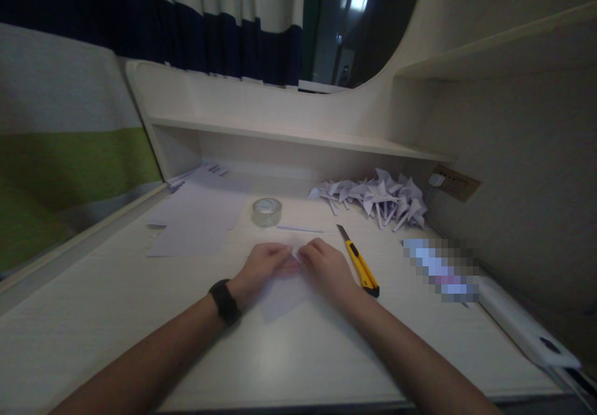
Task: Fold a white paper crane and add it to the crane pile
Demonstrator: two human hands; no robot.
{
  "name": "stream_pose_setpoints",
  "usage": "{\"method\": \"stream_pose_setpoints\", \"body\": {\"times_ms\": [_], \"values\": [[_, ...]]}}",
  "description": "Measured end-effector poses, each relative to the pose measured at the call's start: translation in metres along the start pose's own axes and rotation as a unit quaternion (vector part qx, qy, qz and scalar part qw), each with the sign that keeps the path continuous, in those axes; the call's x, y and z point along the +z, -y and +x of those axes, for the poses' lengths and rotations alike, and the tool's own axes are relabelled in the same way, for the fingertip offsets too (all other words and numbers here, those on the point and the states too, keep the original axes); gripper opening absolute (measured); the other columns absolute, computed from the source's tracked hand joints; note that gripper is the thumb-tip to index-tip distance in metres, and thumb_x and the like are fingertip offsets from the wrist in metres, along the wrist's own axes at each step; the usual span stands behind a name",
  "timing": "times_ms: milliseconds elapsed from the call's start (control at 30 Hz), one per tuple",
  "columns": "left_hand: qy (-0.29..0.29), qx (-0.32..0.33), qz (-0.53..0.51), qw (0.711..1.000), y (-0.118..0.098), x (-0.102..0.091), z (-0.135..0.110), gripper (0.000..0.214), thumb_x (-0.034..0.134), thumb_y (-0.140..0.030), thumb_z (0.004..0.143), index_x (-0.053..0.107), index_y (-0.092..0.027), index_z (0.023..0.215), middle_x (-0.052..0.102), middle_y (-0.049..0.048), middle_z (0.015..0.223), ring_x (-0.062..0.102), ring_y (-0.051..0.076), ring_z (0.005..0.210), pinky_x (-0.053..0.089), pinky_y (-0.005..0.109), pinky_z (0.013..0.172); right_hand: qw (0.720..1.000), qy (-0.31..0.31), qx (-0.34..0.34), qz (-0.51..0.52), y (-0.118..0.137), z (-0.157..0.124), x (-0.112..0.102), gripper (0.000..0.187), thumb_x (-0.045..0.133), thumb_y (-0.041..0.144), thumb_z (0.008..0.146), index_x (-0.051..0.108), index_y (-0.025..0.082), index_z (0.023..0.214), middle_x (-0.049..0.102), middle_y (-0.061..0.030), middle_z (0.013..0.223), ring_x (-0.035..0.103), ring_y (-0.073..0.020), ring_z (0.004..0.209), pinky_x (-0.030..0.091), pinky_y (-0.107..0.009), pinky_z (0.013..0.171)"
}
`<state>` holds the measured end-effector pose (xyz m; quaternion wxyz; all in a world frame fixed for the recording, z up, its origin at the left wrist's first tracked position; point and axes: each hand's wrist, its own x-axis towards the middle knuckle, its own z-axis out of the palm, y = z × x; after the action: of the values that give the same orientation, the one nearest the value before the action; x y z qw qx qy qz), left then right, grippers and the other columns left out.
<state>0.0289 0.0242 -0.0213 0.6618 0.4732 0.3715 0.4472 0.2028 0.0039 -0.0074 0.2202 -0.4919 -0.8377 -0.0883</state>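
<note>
A small sheet of white paper (pixel 283 297) is held between my two hands, just above the desk. My left hand (pixel 263 267), with a black watch on its wrist, pinches the paper near its upper part. Closed on the same sheet from the other side is my right hand (pixel 328 270), its fingertips meeting the left ones. The fingers hide the upper part of the paper. Beyond them lies a thin rolled paper stick (pixel 300 228). A yellow utility knife (pixel 360 261) with its blade out rests to the right of my right hand.
A roll of clear tape (pixel 267 213) sits behind my hands. Flat white sheets (pixel 196 213) lie at the back left. Several paper pinwheels (pixel 380 197) are heaped at the back right. A blurred-out object (pixel 438 270) and a white power strip (pixel 525 325) line the right side, below a wall socket (pixel 456 183).
</note>
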Motion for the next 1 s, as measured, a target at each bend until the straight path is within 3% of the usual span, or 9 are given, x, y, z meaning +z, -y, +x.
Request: {"method": "stream_pose_setpoints", "body": {"times_ms": [600,833,1000], "values": [[-0.010,-0.011,0.026,1.000,0.000,0.003,0.000,0.038,0.076,-0.043,0.072,0.068,-0.006,0.077,0.072,0.0144,0.080,0.069,0.021,0.076,0.057,0.035,0.076,0.998,0.018,-0.019,-0.054,0.004,-0.002,-0.005,0.004,0.059,0.017,0.086,0.062,0.019,0.088,0.059,-0.0037,0.088,0.053,-0.0156,0.075,0.035,-0.025,0.062],[-0.009,-0.004,0.042,0.999,-0.002,0.005,-0.001,0.038,0.075,-0.044,0.073,0.069,-0.007,0.076,0.072,0.0137,0.080,0.069,0.021,0.074,0.056,0.035,0.077,0.991,0.061,-0.042,-0.110,0.010,-0.002,-0.010,0.007,0.055,0.018,0.090,0.062,0.017,0.090,0.057,-0.0063,0.086,0.054,-0.0181,0.079,0.037,-0.026,0.062],[0.005,0.006,0.053,0.999,-0.003,0.006,-0.003,0.037,0.075,-0.045,0.073,0.069,-0.008,0.073,0.072,0.0116,0.077,0.068,0.020,0.074,0.056,0.037,0.080,0.991,0.095,-0.010,-0.093,0.012,-0.001,-0.010,0.010,0.056,0.019,0.089,0.065,0.016,0.093,0.058,-0.0064,0.085,0.056,-0.0169,0.075,0.038,-0.025,0.063]]}}
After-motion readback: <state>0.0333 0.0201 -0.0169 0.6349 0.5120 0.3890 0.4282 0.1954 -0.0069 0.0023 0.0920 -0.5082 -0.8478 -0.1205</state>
